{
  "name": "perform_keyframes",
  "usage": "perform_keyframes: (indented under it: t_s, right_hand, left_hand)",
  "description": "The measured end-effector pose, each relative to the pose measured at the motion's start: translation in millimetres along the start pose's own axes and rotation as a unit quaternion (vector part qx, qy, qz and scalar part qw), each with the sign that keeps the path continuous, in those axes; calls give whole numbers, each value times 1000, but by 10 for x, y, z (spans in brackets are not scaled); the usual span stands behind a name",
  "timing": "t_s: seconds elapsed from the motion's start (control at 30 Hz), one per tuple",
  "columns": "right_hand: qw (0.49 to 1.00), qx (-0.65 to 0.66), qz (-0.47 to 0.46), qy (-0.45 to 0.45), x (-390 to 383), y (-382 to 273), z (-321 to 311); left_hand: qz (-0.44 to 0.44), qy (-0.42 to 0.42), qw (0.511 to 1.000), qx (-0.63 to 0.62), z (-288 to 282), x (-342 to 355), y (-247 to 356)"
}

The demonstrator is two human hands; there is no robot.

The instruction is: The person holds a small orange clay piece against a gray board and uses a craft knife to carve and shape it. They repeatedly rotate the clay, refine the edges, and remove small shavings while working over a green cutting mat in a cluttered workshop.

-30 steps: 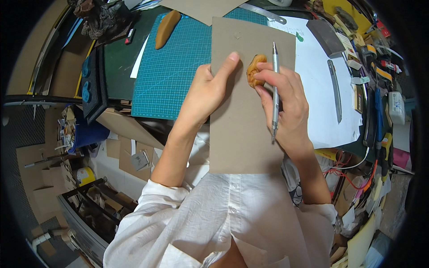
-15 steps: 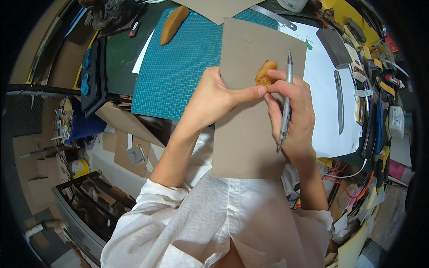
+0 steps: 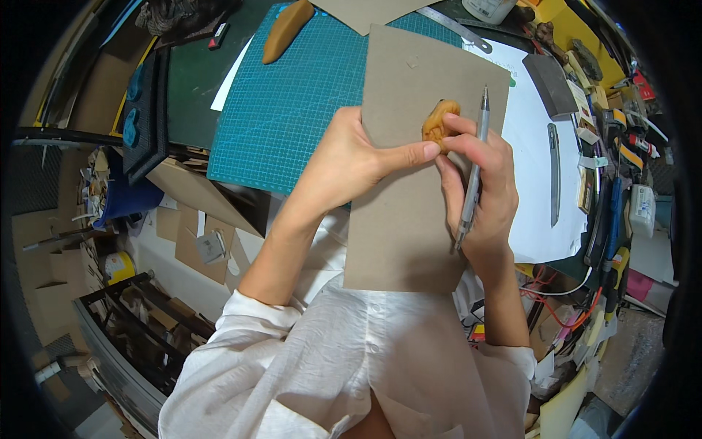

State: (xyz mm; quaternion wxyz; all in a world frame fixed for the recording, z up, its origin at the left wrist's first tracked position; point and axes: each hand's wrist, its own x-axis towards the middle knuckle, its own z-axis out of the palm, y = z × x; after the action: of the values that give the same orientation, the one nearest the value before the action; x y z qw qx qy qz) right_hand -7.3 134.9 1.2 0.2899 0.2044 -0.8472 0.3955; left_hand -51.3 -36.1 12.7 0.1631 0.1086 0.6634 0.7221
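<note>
My left hand grips a grey-brown cardboard sheet from its left edge, thumb on top and the other fingers hidden behind. Its thumb tip touches the lower end of a small amber-coloured carved piece lying against the sheet. On the other side, my right hand pinches at this piece with its fingertips. A silver mechanical pencil is tucked through the same right hand, its tip pointing up and away. What the carving depicts is too small to make out.
A green cutting mat bears a tan curved block. To the right, a grey utility knife lies on white paper, below a dark grey block. A metal ruler lies at the back; tools and cables crowd the right.
The view has shifted slightly, and the sheet and right hand sit a little further right in it. Both hands keep the same hold on the sheet, carved piece and pencil.
</note>
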Motion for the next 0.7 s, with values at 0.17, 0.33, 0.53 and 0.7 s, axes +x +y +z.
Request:
perform_keyframes:
  t_s: [0.17,0.33,0.53,0.7]
  right_hand:
    - [999,42,19,6,-20,37,25]
    - [999,38,21,6,-21,23,32]
    - [999,32,12,5,-20,25,32]
    - [1000,29,13,-2,-20,26,19]
  left_hand:
    - [-35,35,999,10,8,1,47]
    - [-18,51,999,4,-27,13,-67]
    - [-18,47,999,15,-22,14,-59]
    - [0,55,998,6,-6,22,-91]
